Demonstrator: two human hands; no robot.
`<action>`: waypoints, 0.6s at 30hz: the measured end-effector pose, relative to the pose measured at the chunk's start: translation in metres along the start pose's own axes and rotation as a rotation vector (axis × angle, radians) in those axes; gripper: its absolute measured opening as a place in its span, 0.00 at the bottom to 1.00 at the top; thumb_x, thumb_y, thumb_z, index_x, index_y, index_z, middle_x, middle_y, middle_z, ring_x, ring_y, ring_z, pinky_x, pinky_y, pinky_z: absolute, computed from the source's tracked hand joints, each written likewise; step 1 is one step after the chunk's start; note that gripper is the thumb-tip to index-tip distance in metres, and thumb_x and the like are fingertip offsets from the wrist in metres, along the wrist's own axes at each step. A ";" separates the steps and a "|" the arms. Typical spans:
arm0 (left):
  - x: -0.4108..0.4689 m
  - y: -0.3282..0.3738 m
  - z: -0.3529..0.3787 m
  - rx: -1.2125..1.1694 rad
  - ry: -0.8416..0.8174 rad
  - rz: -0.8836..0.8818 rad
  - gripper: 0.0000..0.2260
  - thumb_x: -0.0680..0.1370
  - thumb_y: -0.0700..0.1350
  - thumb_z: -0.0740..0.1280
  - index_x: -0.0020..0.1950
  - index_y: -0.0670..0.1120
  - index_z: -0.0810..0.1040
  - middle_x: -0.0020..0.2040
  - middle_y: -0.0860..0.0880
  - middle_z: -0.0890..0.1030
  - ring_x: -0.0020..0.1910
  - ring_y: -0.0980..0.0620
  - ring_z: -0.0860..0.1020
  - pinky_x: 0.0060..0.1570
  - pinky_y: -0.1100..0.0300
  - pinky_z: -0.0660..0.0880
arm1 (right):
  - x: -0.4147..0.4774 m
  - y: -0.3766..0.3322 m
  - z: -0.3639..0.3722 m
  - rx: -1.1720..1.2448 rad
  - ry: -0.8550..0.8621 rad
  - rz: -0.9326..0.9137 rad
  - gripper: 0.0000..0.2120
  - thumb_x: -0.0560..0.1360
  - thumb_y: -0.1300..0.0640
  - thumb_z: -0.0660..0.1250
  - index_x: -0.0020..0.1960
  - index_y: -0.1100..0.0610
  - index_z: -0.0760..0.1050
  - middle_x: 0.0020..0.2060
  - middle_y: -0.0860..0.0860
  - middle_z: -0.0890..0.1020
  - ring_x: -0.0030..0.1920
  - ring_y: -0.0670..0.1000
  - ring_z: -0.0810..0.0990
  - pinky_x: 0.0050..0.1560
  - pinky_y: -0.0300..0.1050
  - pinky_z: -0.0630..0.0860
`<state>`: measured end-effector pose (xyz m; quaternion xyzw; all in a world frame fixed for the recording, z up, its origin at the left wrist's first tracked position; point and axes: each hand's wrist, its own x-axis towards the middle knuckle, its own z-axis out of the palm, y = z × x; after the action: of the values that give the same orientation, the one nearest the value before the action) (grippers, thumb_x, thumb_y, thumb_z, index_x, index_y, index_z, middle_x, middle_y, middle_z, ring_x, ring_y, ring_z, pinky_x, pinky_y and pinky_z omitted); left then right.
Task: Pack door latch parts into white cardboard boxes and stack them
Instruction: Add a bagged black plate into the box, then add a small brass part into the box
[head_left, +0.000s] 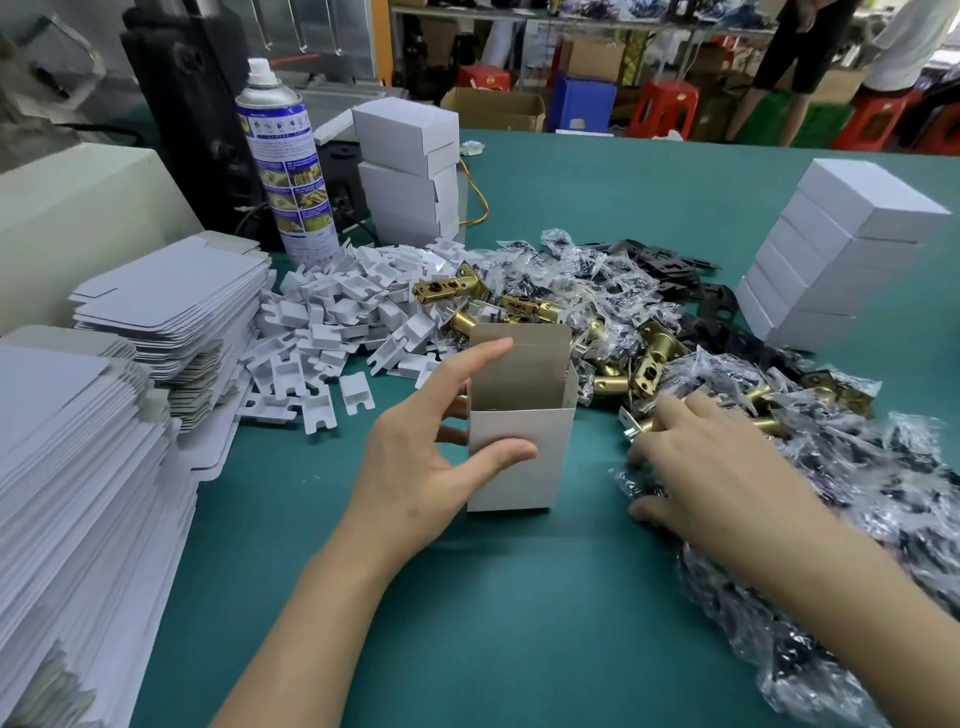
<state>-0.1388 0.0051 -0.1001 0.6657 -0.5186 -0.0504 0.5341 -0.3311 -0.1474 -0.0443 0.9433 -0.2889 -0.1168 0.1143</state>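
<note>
Where the open box stands: the white cardboard box (519, 457) is upright on the green table (519, 597), near the front middle, with its top flap raised and its brown inside showing.
Left hand: the left hand (415, 467) holds the box from its left side, thumb on the front face, fingers round the side and back, forefinger up by the flap.
Right hand: the right hand (717, 467) lies palm down on the heap to the right of the box, fingertips at a brass door latch (636, 423); whether it pinches the latch or only touches it, I cannot tell.
Latches: more brass latches (649, 358), some in clear bags, lie heaped just behind and to the right of the box.
Screw bags: clear bags of dark small parts (883, 493) spread along the right side.
Black plates: black metal plates (675, 265) lie at the back of the heap.
White inserts: a pile of white plastic pieces (337, 322) sits behind and left of the box.
Flat blanks: stacks of unfolded box blanks (78, 467) fill the left edge.
Closed boxes: one stack (831, 249) stands far right, another (408, 171) at the back.
Spray can: a spray can (283, 166) stands upright beside the back stack.
</note>
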 end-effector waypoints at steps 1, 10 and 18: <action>0.000 0.000 0.000 0.004 0.001 0.001 0.32 0.72 0.63 0.76 0.73 0.73 0.68 0.61 0.66 0.81 0.59 0.51 0.81 0.56 0.55 0.82 | 0.001 -0.001 0.003 -0.008 0.010 0.013 0.22 0.75 0.34 0.69 0.62 0.46 0.79 0.57 0.46 0.72 0.60 0.51 0.69 0.56 0.47 0.70; 0.000 0.001 0.000 0.004 0.003 0.007 0.31 0.72 0.63 0.76 0.73 0.73 0.68 0.62 0.66 0.80 0.60 0.52 0.81 0.57 0.57 0.82 | 0.003 -0.003 -0.005 0.411 0.308 0.052 0.07 0.80 0.49 0.66 0.48 0.48 0.82 0.44 0.43 0.78 0.50 0.47 0.77 0.48 0.45 0.72; 0.001 0.002 0.001 -0.041 0.011 -0.001 0.32 0.71 0.62 0.77 0.72 0.74 0.69 0.59 0.59 0.83 0.57 0.49 0.82 0.55 0.55 0.82 | -0.009 -0.011 -0.062 1.423 0.651 -0.211 0.03 0.78 0.60 0.73 0.49 0.53 0.82 0.43 0.50 0.87 0.45 0.48 0.86 0.46 0.43 0.81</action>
<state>-0.1403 0.0042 -0.0982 0.6553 -0.5142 -0.0578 0.5502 -0.3154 -0.1242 0.0126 0.7990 -0.1553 0.3681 -0.4495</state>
